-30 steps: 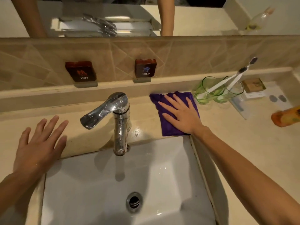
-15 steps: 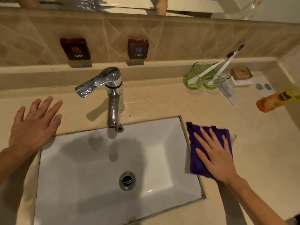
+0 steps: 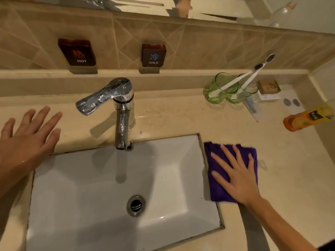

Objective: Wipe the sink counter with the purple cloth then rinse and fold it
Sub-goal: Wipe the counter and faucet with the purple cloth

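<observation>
My right hand [image 3: 235, 175] lies flat, fingers spread wide, pressing the purple cloth [image 3: 216, 187] onto the counter [image 3: 282, 169] just right of the sink [image 3: 210, 180]. My left hand [image 3: 27, 140] rests open, palm down, at the sink's far-left corner, left of the faucet [image 3: 121, 109].

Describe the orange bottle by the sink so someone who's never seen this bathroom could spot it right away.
Start at the white sink basin and look along the beige counter to its far right edge, past the two green glasses holding toothbrushes. The orange bottle lies there on its side, cap end toward the sink. It is the only bright orange thing on the counter, with a dark label.
</observation>
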A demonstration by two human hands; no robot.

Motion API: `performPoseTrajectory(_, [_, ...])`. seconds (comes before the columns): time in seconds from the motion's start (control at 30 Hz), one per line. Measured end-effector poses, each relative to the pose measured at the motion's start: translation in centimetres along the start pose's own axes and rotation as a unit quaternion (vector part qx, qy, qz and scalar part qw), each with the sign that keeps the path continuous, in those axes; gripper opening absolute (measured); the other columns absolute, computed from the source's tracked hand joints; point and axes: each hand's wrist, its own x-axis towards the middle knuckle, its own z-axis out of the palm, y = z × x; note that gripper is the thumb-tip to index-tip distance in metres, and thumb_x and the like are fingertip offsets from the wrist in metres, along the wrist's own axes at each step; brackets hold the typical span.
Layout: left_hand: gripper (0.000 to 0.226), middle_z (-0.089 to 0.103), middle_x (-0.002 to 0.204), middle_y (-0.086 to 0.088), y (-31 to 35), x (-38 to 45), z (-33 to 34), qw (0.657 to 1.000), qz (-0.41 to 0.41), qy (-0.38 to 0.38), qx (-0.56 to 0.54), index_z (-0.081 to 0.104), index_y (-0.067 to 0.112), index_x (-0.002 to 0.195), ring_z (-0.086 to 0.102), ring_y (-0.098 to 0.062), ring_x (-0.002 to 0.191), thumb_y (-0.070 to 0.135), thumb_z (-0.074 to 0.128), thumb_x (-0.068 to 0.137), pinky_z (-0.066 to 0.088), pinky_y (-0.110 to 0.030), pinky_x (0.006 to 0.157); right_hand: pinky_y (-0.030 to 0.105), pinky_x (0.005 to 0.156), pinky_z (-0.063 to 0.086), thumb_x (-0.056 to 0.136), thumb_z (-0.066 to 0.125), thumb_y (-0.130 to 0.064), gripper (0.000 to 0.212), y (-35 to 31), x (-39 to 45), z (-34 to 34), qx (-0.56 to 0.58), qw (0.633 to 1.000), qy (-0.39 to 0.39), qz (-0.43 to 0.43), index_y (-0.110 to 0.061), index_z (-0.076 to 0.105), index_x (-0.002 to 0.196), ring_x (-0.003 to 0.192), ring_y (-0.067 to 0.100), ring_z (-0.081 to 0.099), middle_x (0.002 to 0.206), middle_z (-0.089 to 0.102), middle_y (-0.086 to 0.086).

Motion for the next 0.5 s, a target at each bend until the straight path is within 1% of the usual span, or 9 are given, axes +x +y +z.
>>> performPoseTrajectory(0.07, [0.054, -0.002, 0.165, 0.035, -0.4, 0.3, 0.2, 1.0, -0.003, 0.0, -0.002, 0.022, 0.064, 0.152, 0.007, -0.003, 0.152, 0.068, 0.012, 0.099, 0.008, -0.058, 0.128, 0.072, 0.118, 0.006, 0.095, 0.017, -0.076, 0.059, -0.3, 4.9, -0.9, -0.008, 1.0, 0.011, -0.003, -0.06, 0.016, 0.152, 0.157, 0.024, 0.006, 0.168, 0.013, -0.015])
performPoseTrajectory(0.13, [0.055, -0.001, 0.165, 0.034, -0.5, 0.4, 0.4, 1.0, 0.002, 0.008, 0.006, 0.022, 0.062, 0.152, 0.014, -0.012, 0.155, 0.068, 0.013, 0.099, 0.01, -0.06, 0.127, 0.071, 0.118, 0.005, 0.094, 0.016, -0.077, 0.061, -0.6, 9.2, -1.8, -0.008, 1.0, 0.016, -0.007, -0.059, 0.018, 0.152, 0.157, 0.022, 0.004, 0.169, 0.012, -0.016])
performPoseTrajectory(0.23, [0.055, -0.002, 0.162, 0.038, -0.5, 0.3, 0.5, 1.0, 0.001, 0.022, 0.01, 0.022, 0.062, 0.152, 0.015, -0.011, 0.154, 0.069, 0.013, 0.099, 0.011, -0.06, 0.127, 0.07, 0.119, 0.0, 0.093, 0.017, -0.076, 0.061, -0.9, 13.1, -2.8, 0.004, 1.0, 0.022, -0.007, -0.059, 0.018, 0.152, 0.157, 0.02, 0.002, 0.168, 0.011, -0.018])
performPoseTrajectory(0.27, [0.055, -0.002, 0.162, 0.038, -0.7, 0.5, 0.4, 1.0, 0.0, 0.023, 0.01, 0.022, 0.061, 0.153, 0.018, -0.019, 0.155, 0.067, 0.014, 0.099, 0.011, -0.06, 0.127, 0.069, 0.119, -0.001, 0.094, 0.017, -0.075, 0.061, -1.0, 13.6, -2.8, 0.007, 1.0, 0.025, -0.009, -0.058, 0.018, 0.153, 0.157, 0.019, 0.002, 0.168, 0.011, -0.018])
performPoseTrajectory(0.3, [0.054, -0.001, 0.162, 0.037, -0.8, 0.6, 0.4, 1.0, 0.007, 0.023, 0.014, 0.022, 0.061, 0.153, 0.021, -0.026, 0.155, 0.066, 0.015, 0.1, 0.011, -0.059, 0.127, 0.07, 0.119, -0.001, 0.095, 0.016, -0.074, 0.061, -0.9, 13.4, -2.7, 0.008, 0.999, 0.03, -0.013, -0.057, 0.018, 0.153, 0.157, 0.019, 0.001, 0.169, 0.01, -0.018])
performPoseTrajectory(0.33, [0.052, 0.0, 0.163, 0.036, -0.9, 0.6, 0.6, 0.999, 0.014, 0.023, 0.017, 0.022, 0.062, 0.152, 0.022, -0.029, 0.155, 0.065, 0.016, 0.101, 0.012, -0.059, 0.127, 0.07, 0.119, 0.0, 0.096, 0.016, -0.073, 0.061, -0.8, 12.9, -2.4, 0.007, 0.999, 0.036, -0.017, -0.056, 0.017, 0.154, 0.157, 0.018, 0.001, 0.169, 0.01, -0.018])
performPoseTrajectory(0.4, [0.053, 0.002, 0.164, 0.034, -1.4, 0.5, 0.9, 1.0, 0.014, 0.023, 0.011, 0.022, 0.061, 0.153, 0.022, -0.028, 0.155, 0.064, 0.016, 0.101, 0.011, -0.056, 0.127, 0.069, 0.119, 0.001, 0.098, 0.016, -0.07, 0.06, -0.4, 10.9, -1.7, 0.007, 0.999, 0.044, -0.024, -0.053, 0.017, 0.155, 0.157, 0.018, 0.0, 0.169, 0.008, -0.019])
performPoseTrajectory(0.43, [0.054, 0.002, 0.164, 0.034, -1.8, 0.7, 1.0, 1.0, -0.001, 0.02, 0.011, 0.023, 0.059, 0.155, 0.021, -0.027, 0.156, 0.064, 0.016, 0.101, 0.01, -0.055, 0.128, 0.069, 0.119, 0.002, 0.099, 0.017, -0.069, 0.059, -0.3, 9.5, -1.4, 0.007, 0.999, 0.043, -0.027, -0.052, 0.017, 0.156, 0.157, 0.017, -0.001, 0.169, 0.007, -0.019])
performPoseTrajectory(0.5, [0.058, 0.007, 0.169, 0.027, -3.3, 1.1, 1.9, 1.0, -0.019, 0.007, 0.015, 0.024, 0.054, 0.158, 0.017, -0.024, 0.158, 0.063, 0.017, 0.101, 0.008, -0.054, 0.129, 0.069, 0.119, 0.003, 0.1, 0.019, -0.067, 0.059, 0.0, 5.4, -0.6, 0.007, 0.998, 0.04, -0.038, -0.05, 0.018, 0.156, 0.158, 0.018, 0.0, 0.169, 0.008, -0.018])
